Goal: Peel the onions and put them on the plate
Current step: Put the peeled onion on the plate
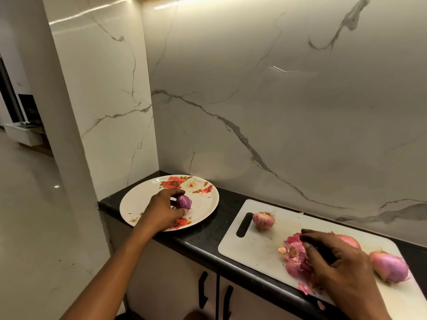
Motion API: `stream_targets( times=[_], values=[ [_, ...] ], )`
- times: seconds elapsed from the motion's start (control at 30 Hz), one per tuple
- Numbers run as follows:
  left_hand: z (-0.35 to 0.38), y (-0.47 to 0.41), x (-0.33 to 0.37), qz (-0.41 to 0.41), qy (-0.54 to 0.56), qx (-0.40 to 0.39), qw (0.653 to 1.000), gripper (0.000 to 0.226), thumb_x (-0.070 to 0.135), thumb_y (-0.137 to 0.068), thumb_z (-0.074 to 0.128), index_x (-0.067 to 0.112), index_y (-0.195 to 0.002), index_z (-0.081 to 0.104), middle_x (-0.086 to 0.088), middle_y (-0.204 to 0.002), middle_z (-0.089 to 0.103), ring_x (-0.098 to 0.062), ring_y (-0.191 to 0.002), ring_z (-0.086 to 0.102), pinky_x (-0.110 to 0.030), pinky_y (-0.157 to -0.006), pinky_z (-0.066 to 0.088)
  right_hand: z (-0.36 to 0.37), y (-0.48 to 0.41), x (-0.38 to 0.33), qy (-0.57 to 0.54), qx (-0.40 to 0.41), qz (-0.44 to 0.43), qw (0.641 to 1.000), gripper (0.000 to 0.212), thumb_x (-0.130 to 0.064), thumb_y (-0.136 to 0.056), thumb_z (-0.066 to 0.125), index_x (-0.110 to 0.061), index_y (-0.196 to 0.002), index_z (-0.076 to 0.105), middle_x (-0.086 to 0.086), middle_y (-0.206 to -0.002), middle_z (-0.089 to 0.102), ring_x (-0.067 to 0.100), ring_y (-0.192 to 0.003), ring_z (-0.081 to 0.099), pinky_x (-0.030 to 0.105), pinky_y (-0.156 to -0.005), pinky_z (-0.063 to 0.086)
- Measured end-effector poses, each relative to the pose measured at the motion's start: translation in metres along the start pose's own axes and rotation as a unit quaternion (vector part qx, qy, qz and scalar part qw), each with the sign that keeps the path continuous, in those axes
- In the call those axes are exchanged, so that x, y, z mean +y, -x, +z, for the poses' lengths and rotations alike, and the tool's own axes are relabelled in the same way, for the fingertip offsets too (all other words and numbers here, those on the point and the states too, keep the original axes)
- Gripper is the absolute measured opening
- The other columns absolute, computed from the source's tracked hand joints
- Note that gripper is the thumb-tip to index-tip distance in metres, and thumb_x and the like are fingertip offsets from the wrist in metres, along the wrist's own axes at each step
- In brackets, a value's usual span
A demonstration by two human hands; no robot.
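Observation:
My left hand (163, 210) holds a peeled purple onion (184, 201) over the white floral plate (138, 199) at the left end of the counter. On the white cutting board (258, 241), my right hand (335, 262) grips a dark knife handle (323, 250) beside a heap of pink onion skins (294, 252). An unpeeled onion (263, 221) with roots stands near the board's handle slot. Another unpeeled onion (389, 266) lies at the right, and a third (349, 240) shows partly behind my right hand. The knife blade is hidden.
The black counter (208, 236) is narrow, backed by a marble wall (277, 112) and a marble pillar at the left. Cabinet doors with black handles (203, 289) sit below the counter edge. Loose skin scraps (303, 288) lie at the board's front edge.

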State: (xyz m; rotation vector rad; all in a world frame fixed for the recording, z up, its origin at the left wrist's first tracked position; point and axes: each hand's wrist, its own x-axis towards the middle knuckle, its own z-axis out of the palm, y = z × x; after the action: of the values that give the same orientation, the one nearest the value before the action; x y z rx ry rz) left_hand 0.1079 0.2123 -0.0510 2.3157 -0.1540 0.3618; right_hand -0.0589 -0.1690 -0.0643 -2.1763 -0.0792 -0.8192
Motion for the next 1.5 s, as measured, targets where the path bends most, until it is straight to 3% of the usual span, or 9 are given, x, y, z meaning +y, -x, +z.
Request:
stream_targets(
  times=[0.4, 0.5, 0.67, 0.77, 0.93, 1.07, 1.17, 1.33, 1.5],
  values=[
    [-0.004, 0.014, 0.017, 0.029, -0.044, 0.009, 0.999, 0.066, 0.020, -0.078, 0.092, 0.029, -0.137, 0.065, -0.001, -0.144, 0.064, -0.017, -0.119, 0.062, -0.037, -0.105, 0.053, 0.000, 0.000, -0.002, -0.007, 0.002, -0.005, 1.000, 0.030, 0.002, -0.088, 0.079, -0.019, -0.109, 0.081, -0.017, -0.105, 0.076, -0.013, -0.105, 0.066, 0.000, -0.087, 0.047],
    [0.002, 0.020, 0.034, 0.064, -0.094, 0.025, 0.993, 0.064, 0.027, -0.080, 0.091, 0.030, -0.139, 0.065, -0.001, -0.154, 0.056, -0.025, -0.138, 0.054, -0.043, -0.114, 0.047, 0.000, 0.000, -0.001, -0.010, 0.007, -0.014, 1.000, 0.028, 0.000, -0.088, 0.079, -0.018, -0.109, 0.081, -0.014, -0.105, 0.077, -0.011, -0.103, 0.068, 0.002, -0.086, 0.050],
    [0.024, 0.033, 0.073, 0.157, -0.084, 0.037, 0.983, 0.055, 0.033, -0.087, 0.086, 0.028, -0.138, 0.066, 0.002, -0.150, 0.059, -0.021, -0.138, 0.055, -0.037, -0.113, 0.043, -0.003, 0.000, -0.001, -0.027, 0.021, -0.017, 0.999, 0.028, 0.001, -0.089, 0.078, -0.020, -0.108, 0.080, -0.019, -0.104, 0.076, -0.008, -0.099, 0.071, 0.007, -0.086, 0.053],
    [0.045, 0.044, 0.094, 0.205, -0.057, 0.006, 0.977, 0.052, 0.035, -0.088, 0.084, 0.027, -0.137, 0.067, 0.003, -0.146, 0.061, -0.018, -0.134, 0.057, -0.036, -0.109, 0.049, -0.006, 0.000, -0.002, -0.031, 0.062, -0.033, 0.997, 0.029, 0.000, -0.088, 0.078, -0.019, -0.110, 0.079, -0.020, -0.103, 0.075, -0.007, -0.099, 0.072, 0.009, -0.086, 0.055],
    [0.076, 0.064, 0.123, 0.266, 0.010, -0.048, 0.963, 0.043, 0.040, -0.088, 0.081, 0.027, -0.128, 0.072, 0.014, -0.123, 0.066, -0.001, -0.107, 0.064, -0.024, -0.088, 0.060, -0.019, -0.001, 0.003, -0.065, 0.090, -0.005, 0.994, 0.024, -0.004, -0.092, 0.076, -0.018, -0.111, 0.081, -0.013, -0.103, 0.079, 0.003, -0.097, 0.076, 0.021, -0.085, 0.062],
    [0.096, 0.088, 0.146, 0.314, 0.076, -0.149, 0.935, 0.049, 0.052, -0.087, 0.079, 0.030, -0.131, 0.070, 0.021, -0.122, 0.063, -0.004, -0.107, 0.064, -0.020, -0.079, 0.058, -0.040, -0.008, 0.009, -0.024, 0.103, -0.020, 0.994, 0.024, 0.000, -0.090, 0.076, -0.015, -0.109, 0.081, -0.012, -0.103, 0.079, 0.003, -0.096, 0.076, 0.023, -0.086, 0.062],
    [0.113, 0.107, 0.154, 0.336, 0.071, -0.198, 0.918, 0.059, 0.066, -0.083, 0.077, 0.037, -0.134, 0.066, 0.026, -0.124, 0.057, 0.000, -0.113, 0.059, -0.014, -0.084, 0.054, -0.054, -0.011, 0.014, -0.002, 0.106, -0.036, 0.994, 0.027, 0.002, -0.090, 0.076, -0.014, -0.111, 0.081, -0.013, -0.107, 0.078, 0.001, -0.101, 0.074, 0.021, -0.088, 0.060],
    [0.136, 0.119, 0.160, 0.346, 0.045, -0.214, 0.912, 0.074, 0.083, -0.075, 0.071, 0.043, -0.137, 0.062, 0.031, -0.125, 0.052, 0.006, -0.118, 0.055, -0.020, -0.095, 0.055, -0.066, -0.010, 0.024, 0.080, 0.062, -0.066, 0.993, 0.031, -0.006, -0.090, 0.078, -0.018, -0.119, 0.078, -0.014, -0.120, 0.072, -0.005, -0.113, 0.067, 0.016, -0.096, 0.056],
    [0.146, 0.106, 0.165, 0.331, 0.042, -0.209, 0.919, 0.062, 0.077, -0.078, 0.071, 0.043, -0.129, 0.066, 0.031, -0.116, 0.052, 0.004, -0.113, 0.057, -0.024, -0.091, 0.056, -0.078, -0.021, 0.021, 0.233, -0.104, -0.085, 0.963, 0.047, -0.045, -0.092, 0.074, -0.030, -0.136, 0.068, -0.014, -0.136, 0.068, 0.003, -0.123, 0.061, 0.020, -0.104, 0.047]
  ],
)
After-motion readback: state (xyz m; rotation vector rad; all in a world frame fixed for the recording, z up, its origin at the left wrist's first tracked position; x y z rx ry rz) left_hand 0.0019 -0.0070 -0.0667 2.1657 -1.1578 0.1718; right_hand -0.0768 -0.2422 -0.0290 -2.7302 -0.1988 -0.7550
